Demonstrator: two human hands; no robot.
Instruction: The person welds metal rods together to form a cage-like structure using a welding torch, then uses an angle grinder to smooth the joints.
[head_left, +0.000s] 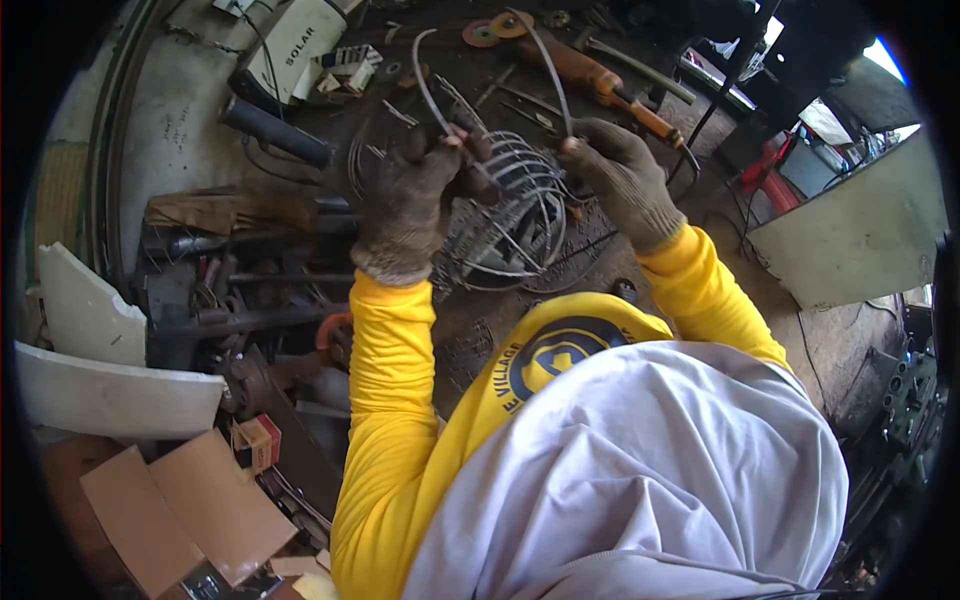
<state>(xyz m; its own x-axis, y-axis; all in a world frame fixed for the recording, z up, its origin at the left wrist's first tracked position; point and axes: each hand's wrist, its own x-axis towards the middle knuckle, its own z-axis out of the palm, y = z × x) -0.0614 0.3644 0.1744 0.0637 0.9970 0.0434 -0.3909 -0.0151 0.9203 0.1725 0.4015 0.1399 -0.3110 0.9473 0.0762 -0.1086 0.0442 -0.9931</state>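
Both my hands wear dirty grey-brown knit gloves. My left hand point(405, 205) is closed, its thumb and fingers pinching the lower end of a thin curved metal rod point(427, 90) that rises away from me. My right hand point(622, 182) grips a second curved metal rod point(550, 70) near its lower end, between thumb and fingers. Whether the two rods join anywhere cannot be seen. Between and below the hands sits a bundle of bent metal rods point(525, 225), ribbed and looped like a cage or coil. It partly hides behind my left glove.
An orange power tool point(590, 75) lies beyond my right hand, near round discs point(508, 24). A dark cylindrical tool point(275, 130) is at the left, before a white box point(290, 50). Metal scrap point(235, 320), cardboard point(220, 500) and a pale panel point(860, 220) surround the workspace.
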